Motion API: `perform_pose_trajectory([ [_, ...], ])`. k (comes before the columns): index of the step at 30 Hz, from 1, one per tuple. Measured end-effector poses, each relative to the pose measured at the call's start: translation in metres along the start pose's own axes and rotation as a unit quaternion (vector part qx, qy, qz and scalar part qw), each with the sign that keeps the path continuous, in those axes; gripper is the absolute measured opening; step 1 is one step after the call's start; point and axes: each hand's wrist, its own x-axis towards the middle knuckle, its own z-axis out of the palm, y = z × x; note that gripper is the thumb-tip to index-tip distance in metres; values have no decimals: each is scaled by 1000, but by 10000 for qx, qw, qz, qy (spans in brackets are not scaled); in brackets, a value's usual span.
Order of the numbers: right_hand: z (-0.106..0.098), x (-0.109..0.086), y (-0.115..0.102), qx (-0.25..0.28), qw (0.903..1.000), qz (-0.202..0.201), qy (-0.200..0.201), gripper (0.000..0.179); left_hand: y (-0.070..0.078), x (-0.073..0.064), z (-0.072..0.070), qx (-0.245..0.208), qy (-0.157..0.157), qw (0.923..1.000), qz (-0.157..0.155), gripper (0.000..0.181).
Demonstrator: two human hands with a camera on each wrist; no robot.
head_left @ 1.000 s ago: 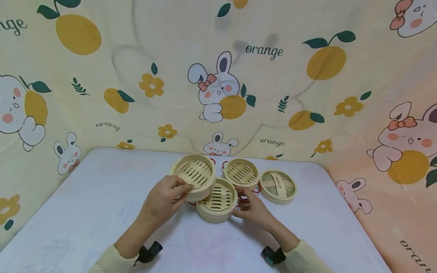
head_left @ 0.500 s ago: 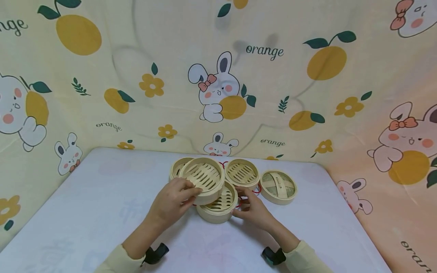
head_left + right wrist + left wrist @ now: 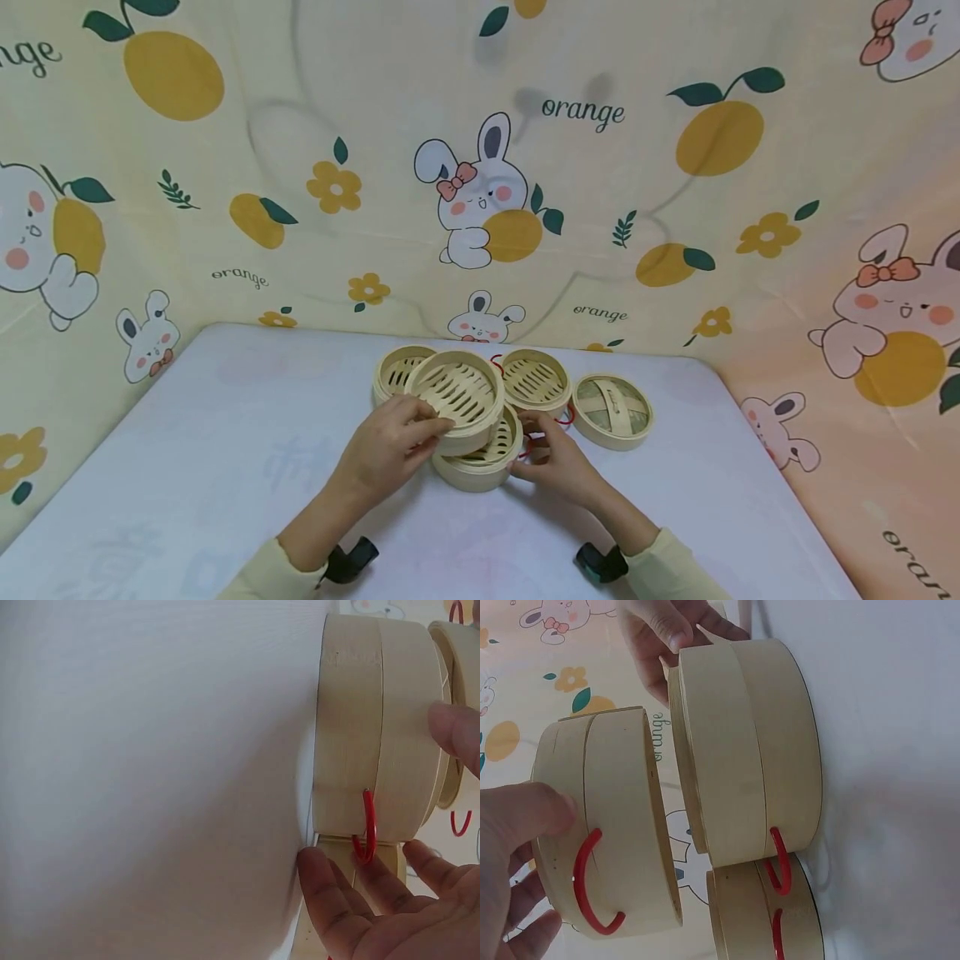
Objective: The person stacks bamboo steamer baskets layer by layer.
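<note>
My left hand (image 3: 393,446) grips a round bamboo steamer basket (image 3: 457,392) by its near left side, thumb on the wall. The basket is lifted and tilted over a second steamer basket (image 3: 474,477), partly covering its slatted floor. In the left wrist view a gap shows between the raised basket (image 3: 615,825) and the lower one (image 3: 742,750). My right hand (image 3: 558,462) holds the lower basket's right side. In the right wrist view its thumb lies at the upper rim and its fingers curve near a red loop handle (image 3: 369,825).
Another slatted steamer basket (image 3: 390,371) stands behind at left, partly hidden by the raised one. To the back right are one more basket (image 3: 534,379) and a woven steamer lid (image 3: 613,410) with a strap across it. A printed cloth (image 3: 330,250) hangs behind the white table (image 3: 225,433).
My left hand has carried the raised basket rightward and slightly down, over the front basket, uncovering the back-left basket. The right hand has stayed in place.
</note>
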Motion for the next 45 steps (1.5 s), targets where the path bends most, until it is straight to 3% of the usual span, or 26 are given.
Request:
perform_pose_trajectory([
  [29,2,-1,-2,-150,9999,50,-60,66,8,1,11,41,106,9995,282,22],
  [45,1,-2,-1,-207,9997,106,-77,68,13,1,17,151,-2,9995,269,20],
])
